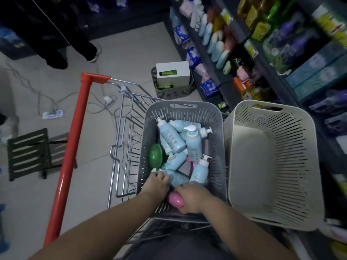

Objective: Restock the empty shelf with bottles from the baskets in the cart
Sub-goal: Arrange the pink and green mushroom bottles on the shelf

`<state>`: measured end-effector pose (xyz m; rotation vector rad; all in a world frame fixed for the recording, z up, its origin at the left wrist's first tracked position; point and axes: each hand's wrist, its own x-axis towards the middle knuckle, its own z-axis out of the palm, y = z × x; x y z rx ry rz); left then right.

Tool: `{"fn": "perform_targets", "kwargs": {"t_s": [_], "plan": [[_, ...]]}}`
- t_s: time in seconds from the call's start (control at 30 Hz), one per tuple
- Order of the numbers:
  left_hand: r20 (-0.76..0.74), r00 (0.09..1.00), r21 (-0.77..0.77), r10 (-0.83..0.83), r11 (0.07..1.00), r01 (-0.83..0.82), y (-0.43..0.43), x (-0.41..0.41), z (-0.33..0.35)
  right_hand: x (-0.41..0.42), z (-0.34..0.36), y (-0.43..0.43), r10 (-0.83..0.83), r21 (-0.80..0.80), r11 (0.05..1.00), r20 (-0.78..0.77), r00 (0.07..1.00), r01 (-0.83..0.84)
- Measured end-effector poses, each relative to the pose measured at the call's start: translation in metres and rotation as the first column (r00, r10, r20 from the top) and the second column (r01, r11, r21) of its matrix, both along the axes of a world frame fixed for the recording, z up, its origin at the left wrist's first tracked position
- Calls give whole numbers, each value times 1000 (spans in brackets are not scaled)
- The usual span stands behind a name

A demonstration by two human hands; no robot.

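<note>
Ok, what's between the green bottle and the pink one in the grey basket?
In the head view, the left hand, gripping a lying light-blue bottle, lies between the green bottle and pink bottle.

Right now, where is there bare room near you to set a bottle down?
The cream basket, between the grey basket and the shelves, is bare across its floor. The grey basket is crowded: blue pump bottles piled, left hand and right hand at its near end.

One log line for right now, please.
left hand grips blue bottle | right hand grips pink bottle | both inside grey basket in cart
</note>
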<state>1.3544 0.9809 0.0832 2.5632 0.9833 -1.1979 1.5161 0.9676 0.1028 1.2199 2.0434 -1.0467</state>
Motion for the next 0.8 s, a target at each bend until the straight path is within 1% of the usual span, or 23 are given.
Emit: {"fn": "perform_targets", "kwargs": {"t_s": [0.1, 0.2, 0.27, 0.33, 0.4, 0.47, 0.53, 0.6, 0.67, 0.73, 0.8], "plan": [[53, 998, -30, -35, 999, 36, 5, -10, 11, -1, -1, 3, -27, -16, 1000, -5, 1000, 27], [122, 992, -143, 32, 990, -15, 9, -20, 29, 8, 3, 7, -144, -99, 985, -58, 988, 138], [220, 963, -285, 154, 954, -88, 17, -27, 47, 18, 10, 13, -273, -181, 951, -109, 956, 251], [303, 881, -470, 364, 861, -194, 29, -34, 68, 29, 21, 20, -411, -229, 901, -172, 895, 369], [326, 776, -578, 540, 763, -289, 40, -42, 86, 38, 33, 26, -562, -277, 823, -261, 785, 497], [327, 656, -633, 681, 673, -383, 51, -50, 96, 43, 45, 31, -682, -326, 732, -346, 645, 599], [352, 478, -697, 805, 566, -440, 59, -55, 105, 44, 58, 37, -773, -383, 627, -420, 476, 679], [394, 278, -769, 876, 479, -423, 64, -55, 112, 46, 73, 44, -831, -444, 508, -478, 284, 738], [411, 111, -829, 905, 422, -368, 69, -52, 122, 50, 87, 52, -836, -443, 416, -530, 142, 794], [407, -34, -877, 913, 381, -293, 73, -49, 132, 59, 98, 57, -813, -426, 332, -582, 26, 842], [414, -144, -894, 899, 372, -247, 79, -47, 140, 67, 110, 60, -795, -492, 238, -594, -123, 837]]}}
